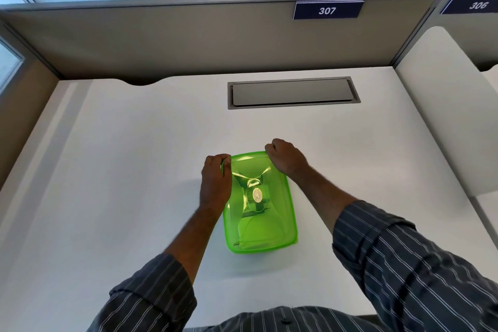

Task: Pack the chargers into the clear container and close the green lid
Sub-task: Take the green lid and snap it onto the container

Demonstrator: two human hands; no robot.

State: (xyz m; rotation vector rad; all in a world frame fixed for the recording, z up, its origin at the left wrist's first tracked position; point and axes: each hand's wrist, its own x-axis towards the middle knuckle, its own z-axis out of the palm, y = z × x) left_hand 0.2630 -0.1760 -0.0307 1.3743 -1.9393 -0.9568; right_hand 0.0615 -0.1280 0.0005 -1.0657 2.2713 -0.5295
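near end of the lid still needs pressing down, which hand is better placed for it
Probably the left hand: it lies along the left edge of the green lid, partway toward the near end. The right hand is curled at the far right corner, so it has farther to travel.

- There is one view only, from a camera worn on the person's head, above the near edge of the white desk (134, 143).
- It faces forward and steeply down, so the desk top fills the middle of the picture.
- The wide angle bends straight edges; the partition (188, 35) at the far side curves across the top.
- The forearms enter from the bottom edge, and the hands sit near the centre, fairly close to the lens.
- No second view shares the scene.
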